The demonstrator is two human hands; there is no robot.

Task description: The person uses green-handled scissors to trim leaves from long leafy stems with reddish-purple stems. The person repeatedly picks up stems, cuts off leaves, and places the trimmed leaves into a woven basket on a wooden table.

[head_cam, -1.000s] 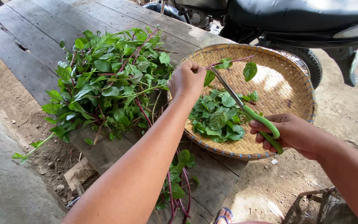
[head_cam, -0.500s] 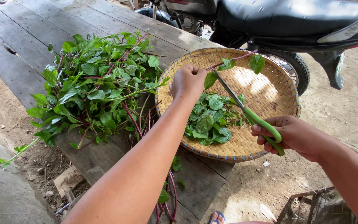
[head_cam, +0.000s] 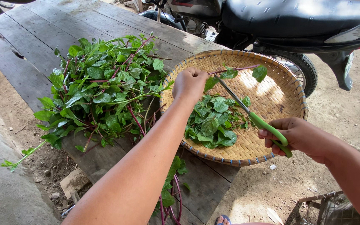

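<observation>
- One big pile of greens (head_cam: 101,89) is lying on the counter (head_cam: 42,37), beside the basket (head_cam: 280,96).
- The left hand (head_cam: 189,84) is pinching a stem (head_cam: 234,70) over the basket; soft and light, it is probably best held near its end.
- The right hand (head_cam: 298,135) is gripping green scissors (head_cam: 253,116).

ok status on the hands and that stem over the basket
Left hand shut on purple stem. Right hand shut on green scissors, blades at the stem. Cut leaves in woven basket.
</observation>
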